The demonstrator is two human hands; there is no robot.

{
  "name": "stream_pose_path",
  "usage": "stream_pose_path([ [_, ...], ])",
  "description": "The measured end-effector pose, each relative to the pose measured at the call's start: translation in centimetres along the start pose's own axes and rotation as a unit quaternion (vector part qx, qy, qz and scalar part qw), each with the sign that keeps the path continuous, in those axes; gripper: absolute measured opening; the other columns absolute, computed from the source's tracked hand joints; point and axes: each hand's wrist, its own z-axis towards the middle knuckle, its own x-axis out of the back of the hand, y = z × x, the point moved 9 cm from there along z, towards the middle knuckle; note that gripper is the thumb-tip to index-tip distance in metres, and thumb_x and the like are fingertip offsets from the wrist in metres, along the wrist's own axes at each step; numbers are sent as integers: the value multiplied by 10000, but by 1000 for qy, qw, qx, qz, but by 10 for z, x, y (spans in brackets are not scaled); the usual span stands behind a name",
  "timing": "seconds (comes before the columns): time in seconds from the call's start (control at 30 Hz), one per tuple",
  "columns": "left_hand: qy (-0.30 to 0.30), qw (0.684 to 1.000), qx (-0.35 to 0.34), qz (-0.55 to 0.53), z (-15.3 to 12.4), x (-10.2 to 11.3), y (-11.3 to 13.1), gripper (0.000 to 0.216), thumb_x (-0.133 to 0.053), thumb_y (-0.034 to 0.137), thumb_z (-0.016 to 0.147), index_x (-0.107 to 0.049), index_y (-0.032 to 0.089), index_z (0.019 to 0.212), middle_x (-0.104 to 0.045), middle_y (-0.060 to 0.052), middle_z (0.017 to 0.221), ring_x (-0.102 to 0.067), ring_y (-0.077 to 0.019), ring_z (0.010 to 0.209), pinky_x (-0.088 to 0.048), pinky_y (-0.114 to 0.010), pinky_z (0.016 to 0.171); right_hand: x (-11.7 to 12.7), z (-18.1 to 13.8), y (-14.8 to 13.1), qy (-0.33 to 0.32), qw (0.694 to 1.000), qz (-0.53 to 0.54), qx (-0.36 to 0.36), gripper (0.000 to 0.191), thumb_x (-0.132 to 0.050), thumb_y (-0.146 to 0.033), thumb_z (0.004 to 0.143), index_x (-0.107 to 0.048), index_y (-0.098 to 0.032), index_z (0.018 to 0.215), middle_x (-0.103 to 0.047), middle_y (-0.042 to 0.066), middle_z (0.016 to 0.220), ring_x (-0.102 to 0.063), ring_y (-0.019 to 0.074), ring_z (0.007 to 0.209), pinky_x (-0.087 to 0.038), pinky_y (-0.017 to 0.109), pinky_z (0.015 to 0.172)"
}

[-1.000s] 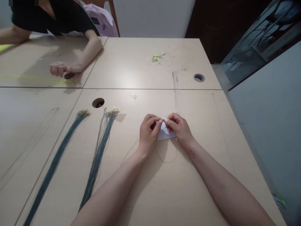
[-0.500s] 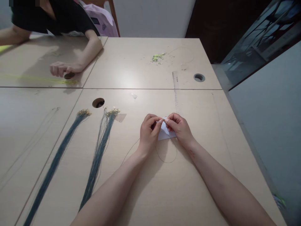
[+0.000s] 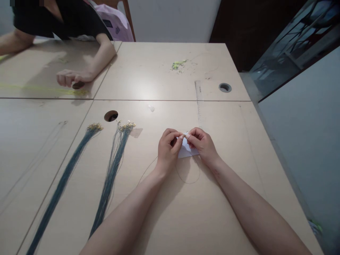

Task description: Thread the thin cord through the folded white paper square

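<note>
My left hand (image 3: 168, 150) and my right hand (image 3: 202, 145) meet fingertip to fingertip above the table, both pinched closed. Between them they hold a thin thread (image 3: 186, 179) whose loop hangs down onto the table behind my wrists. A small white paper (image 3: 186, 151) lies under the fingers. What sits at the pinch itself is too small to make out.
Two bundles of blue-green cords (image 3: 111, 170) (image 3: 66, 177) with gold ends lie to the left, near a cable hole (image 3: 111, 115). A clear ruler (image 3: 198, 97), green scraps (image 3: 178, 65) and another hole (image 3: 224, 87) lie farther back. Another person's hand (image 3: 71, 77) rests at the far left.
</note>
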Motion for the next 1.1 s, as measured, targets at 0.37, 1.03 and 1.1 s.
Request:
stream_pose_path([
  [0.37,1,1000,13,-6,-1,1,-1,118,-562,263,798,-626,181,742,-535,-19,771,-498,-104,673,-381,-239,568,0,0,-1,-7,1000,-3,6,148,-571,-298,739,-506,-196,654,-501,-44,575,-442,88,498,-336,234,500],
  [1.03,2,1000,7,-5,-1,1,2,133,-542,257,814,-617,175,740,-541,-22,786,-512,-111,730,-393,-239,624,1,1,3,-3,1000,19,2,156,-583,-282,742,-504,-186,648,-499,-55,557,-442,75,481,-324,217,483],
  [1.1,1,1000,10,-6,-1,1,1,132,-542,258,814,-616,176,743,-537,-20,782,-507,-108,719,-389,-238,612,1,1,2,-3,1000,17,4,157,-582,-281,744,-504,-184,648,-500,-53,560,-444,76,485,-327,218,487],
])
